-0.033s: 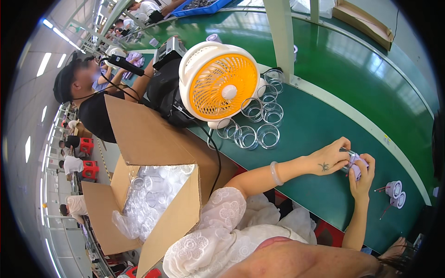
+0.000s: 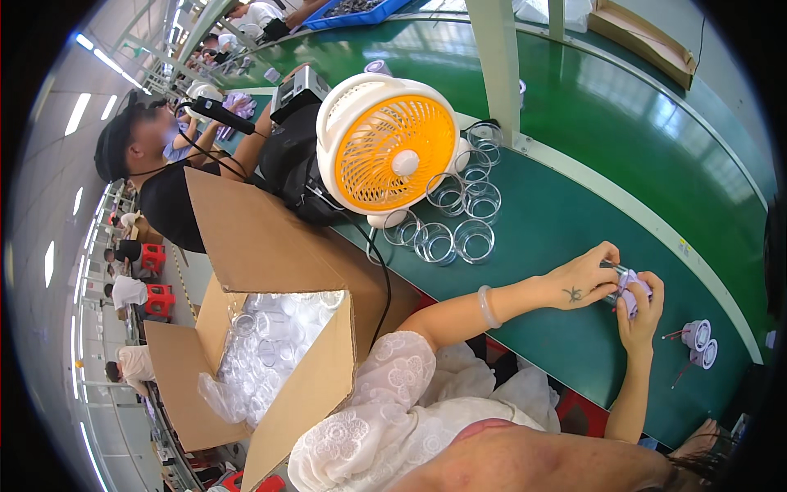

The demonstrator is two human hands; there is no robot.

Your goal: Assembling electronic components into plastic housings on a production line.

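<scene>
Over the green table, my two hands meet at one small assembly. My left hand (image 2: 587, 279) is closed around a clear cup (image 2: 610, 266), mostly hidden by its fingers. My right hand (image 2: 642, 314) grips a lilac plastic part (image 2: 631, 293) against the cup's other end; whether the two are joined I cannot tell. To the right of that hand, two round white-and-lilac parts (image 2: 698, 334) with thin red wires rest on the table. Several clear cups (image 2: 475, 241) are grouped left of my hands, beside the fan.
A white fan with an orange grille (image 2: 398, 156) sits on the table (image 2: 557, 221). Left of me, an open cardboard box (image 2: 316, 394) holds many clear cups. A green conveyor belt (image 2: 615, 115) runs behind a pale post (image 2: 494, 66). A co-worker (image 2: 168, 189) works at the left.
</scene>
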